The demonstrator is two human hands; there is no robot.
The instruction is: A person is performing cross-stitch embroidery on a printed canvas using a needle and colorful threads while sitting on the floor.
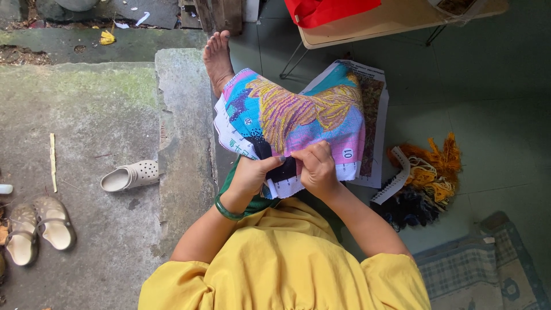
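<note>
Both forearms angle inward toward twelve o'clock; left hand [251, 175] and right hand [317, 168] pinch closed, fingertips nearly meeting.

Shoes, thread and odds around the doorstep

A pale clog [131, 175] and a pair of beige sandals [39, 228] lie on the concrete; tangled orange and dark thread skeins [427, 178] sit near a checked mat [479, 270]; red cloth [327, 11] drapes the bench [396, 23].

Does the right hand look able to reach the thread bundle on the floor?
Probably yes: the right hand pinches the cross-stitch canvas, and the thread bundle lies uncovered just beside that arm.
</note>
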